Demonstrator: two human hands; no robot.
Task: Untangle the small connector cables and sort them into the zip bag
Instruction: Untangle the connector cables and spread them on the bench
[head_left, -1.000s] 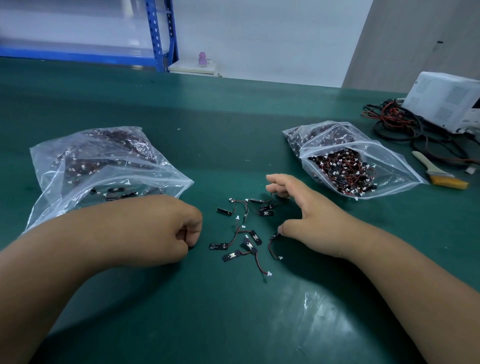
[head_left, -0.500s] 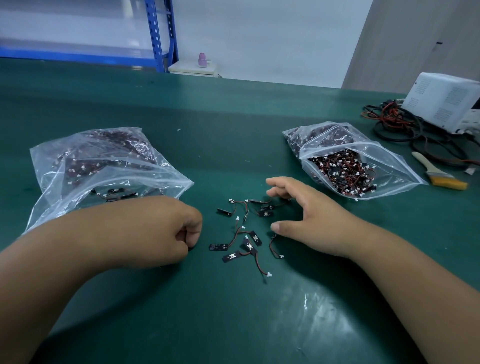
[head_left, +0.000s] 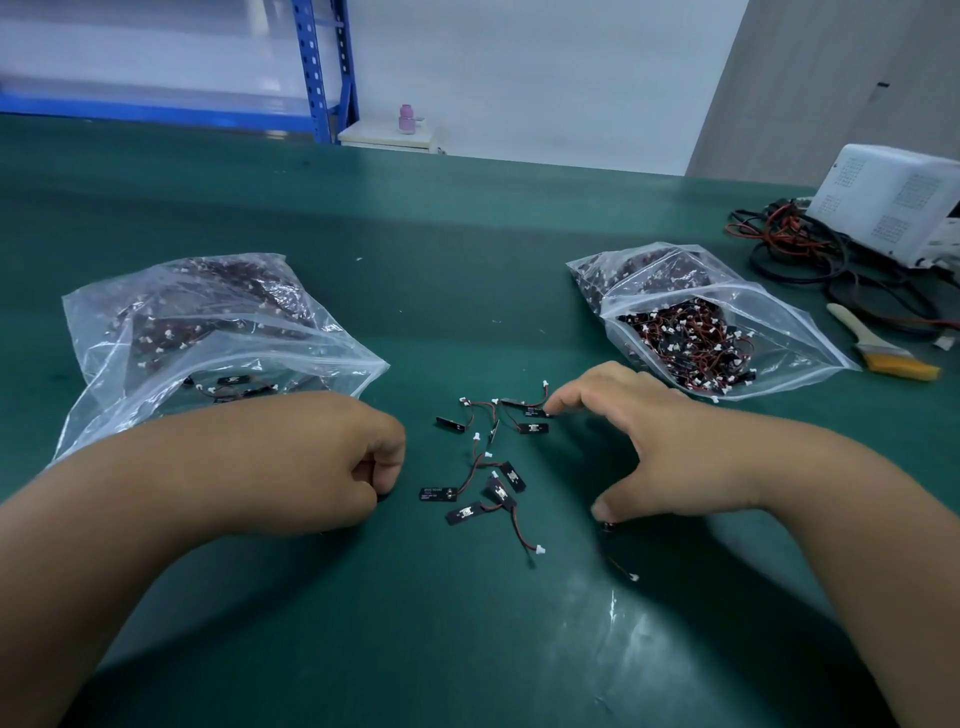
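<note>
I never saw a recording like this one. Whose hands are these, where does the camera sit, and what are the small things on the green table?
No machine here: one camera on a person's head looks down at their bare hands. On the green table lie loose connector cables, between the left zip bag and the right zip bag, both holding more cables. The right hand is spread, a fingertip and the thumb each touching a cable. The left hand is curled; whether it holds anything is hidden.

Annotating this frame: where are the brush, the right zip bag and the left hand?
brush (head_left: 906, 368): head view, bristles.
right zip bag (head_left: 789, 343): head view, clear film.
left hand (head_left: 332, 457): head view, hand's back.
</note>
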